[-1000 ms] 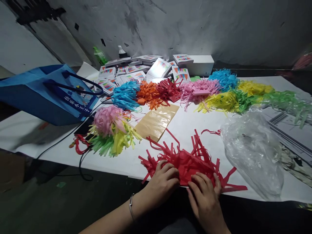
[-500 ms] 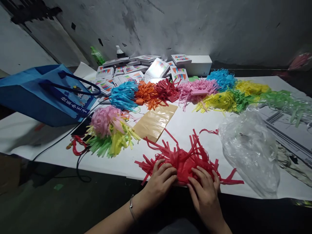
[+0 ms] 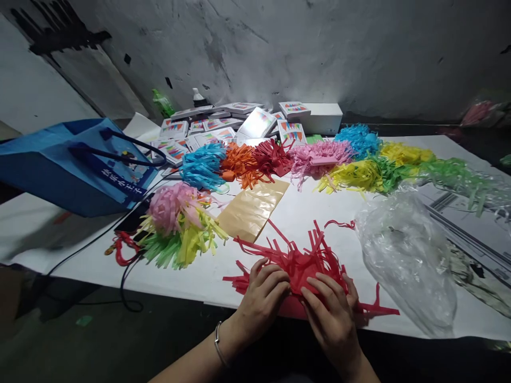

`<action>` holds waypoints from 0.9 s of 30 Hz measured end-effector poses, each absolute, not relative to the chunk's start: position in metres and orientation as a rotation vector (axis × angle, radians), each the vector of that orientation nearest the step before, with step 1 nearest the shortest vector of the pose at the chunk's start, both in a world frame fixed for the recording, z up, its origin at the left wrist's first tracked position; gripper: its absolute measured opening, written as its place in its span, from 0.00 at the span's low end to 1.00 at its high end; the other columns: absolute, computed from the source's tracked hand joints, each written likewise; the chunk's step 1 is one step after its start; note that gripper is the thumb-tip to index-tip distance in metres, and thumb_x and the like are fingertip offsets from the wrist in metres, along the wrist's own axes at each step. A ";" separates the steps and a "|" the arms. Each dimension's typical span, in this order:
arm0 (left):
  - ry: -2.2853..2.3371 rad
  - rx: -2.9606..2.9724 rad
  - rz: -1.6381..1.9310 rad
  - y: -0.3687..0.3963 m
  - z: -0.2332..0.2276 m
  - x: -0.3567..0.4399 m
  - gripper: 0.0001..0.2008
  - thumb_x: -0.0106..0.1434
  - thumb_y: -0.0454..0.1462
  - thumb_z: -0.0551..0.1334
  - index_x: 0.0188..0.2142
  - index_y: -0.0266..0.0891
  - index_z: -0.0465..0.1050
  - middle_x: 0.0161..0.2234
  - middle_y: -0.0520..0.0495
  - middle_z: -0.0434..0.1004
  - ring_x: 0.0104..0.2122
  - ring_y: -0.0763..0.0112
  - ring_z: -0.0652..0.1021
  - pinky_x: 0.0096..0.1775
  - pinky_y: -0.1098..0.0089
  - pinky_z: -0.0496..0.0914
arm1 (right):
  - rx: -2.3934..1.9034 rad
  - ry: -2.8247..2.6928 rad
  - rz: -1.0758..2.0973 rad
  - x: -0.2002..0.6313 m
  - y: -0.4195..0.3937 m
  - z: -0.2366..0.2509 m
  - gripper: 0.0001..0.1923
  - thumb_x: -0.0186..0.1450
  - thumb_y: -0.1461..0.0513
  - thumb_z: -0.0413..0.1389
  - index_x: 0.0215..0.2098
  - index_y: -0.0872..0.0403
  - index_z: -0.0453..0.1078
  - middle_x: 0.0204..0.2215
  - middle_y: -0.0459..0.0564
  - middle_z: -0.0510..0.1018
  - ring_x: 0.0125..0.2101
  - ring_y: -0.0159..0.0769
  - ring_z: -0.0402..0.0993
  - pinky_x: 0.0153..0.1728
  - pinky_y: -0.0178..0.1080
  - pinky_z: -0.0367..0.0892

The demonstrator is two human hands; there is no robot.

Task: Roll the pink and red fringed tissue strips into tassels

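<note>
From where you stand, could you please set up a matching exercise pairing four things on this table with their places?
Things:
1. red fringed paper
2. blue bag
3. clear plastic bag
4. tan sheet

Places:
A. far left of the table
B. mid-table, beyond the hands
C. under both hands at the near edge
D. right of the hands

Pairs: 1-C, 2-A, 3-D, 4-B
</note>
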State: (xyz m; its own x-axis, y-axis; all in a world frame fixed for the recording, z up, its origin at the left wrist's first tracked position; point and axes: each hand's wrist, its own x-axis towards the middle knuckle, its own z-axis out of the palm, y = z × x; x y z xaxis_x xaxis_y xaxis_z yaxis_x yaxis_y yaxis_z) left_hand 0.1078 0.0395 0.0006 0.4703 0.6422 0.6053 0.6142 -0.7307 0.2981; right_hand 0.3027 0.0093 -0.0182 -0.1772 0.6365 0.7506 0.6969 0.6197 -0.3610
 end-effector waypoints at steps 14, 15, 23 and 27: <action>1.554 2.442 1.361 0.077 0.030 0.084 0.05 0.70 0.29 0.57 0.38 0.39 0.69 0.39 0.44 0.76 0.42 0.60 0.73 0.53 0.52 0.64 | -1.398 -1.733 -0.246 0.303 0.019 -0.036 0.14 0.73 0.62 0.51 0.34 0.55 0.77 0.47 0.59 0.81 0.50 0.50 0.76 0.63 0.63 0.50; 1.531 2.465 1.377 0.077 0.035 0.085 0.06 0.69 0.29 0.58 0.38 0.40 0.69 0.39 0.44 0.76 0.42 0.60 0.74 0.54 0.52 0.63 | -1.357 -1.721 -0.260 0.303 0.018 -0.030 0.12 0.72 0.62 0.53 0.36 0.55 0.78 0.47 0.59 0.81 0.50 0.50 0.76 0.63 0.62 0.50; 1.208 2.645 1.412 0.050 0.055 0.112 0.09 0.71 0.27 0.56 0.39 0.39 0.73 0.38 0.47 0.81 0.45 0.65 0.75 0.65 0.50 0.51 | -0.951 -1.843 -0.382 0.296 0.027 0.027 0.12 0.73 0.68 0.52 0.50 0.60 0.76 0.47 0.55 0.82 0.53 0.42 0.76 0.67 0.57 0.45; 1.096 2.587 1.372 0.034 0.069 0.107 0.08 0.72 0.31 0.56 0.38 0.40 0.73 0.38 0.48 0.81 0.45 0.65 0.76 0.65 0.50 0.50 | -0.881 -1.917 -0.330 0.305 0.033 0.040 0.16 0.75 0.67 0.47 0.46 0.60 0.77 0.37 0.50 0.84 0.44 0.38 0.79 0.65 0.54 0.51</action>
State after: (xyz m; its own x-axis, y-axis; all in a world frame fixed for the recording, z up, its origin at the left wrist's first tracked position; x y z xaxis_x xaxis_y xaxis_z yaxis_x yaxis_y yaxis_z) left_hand 0.1072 0.0343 0.0693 0.3692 0.5868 0.7207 0.5737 -0.7540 0.3199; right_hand 0.3054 0.0335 0.0396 -0.2741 0.4381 0.8561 0.6989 0.7022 -0.1356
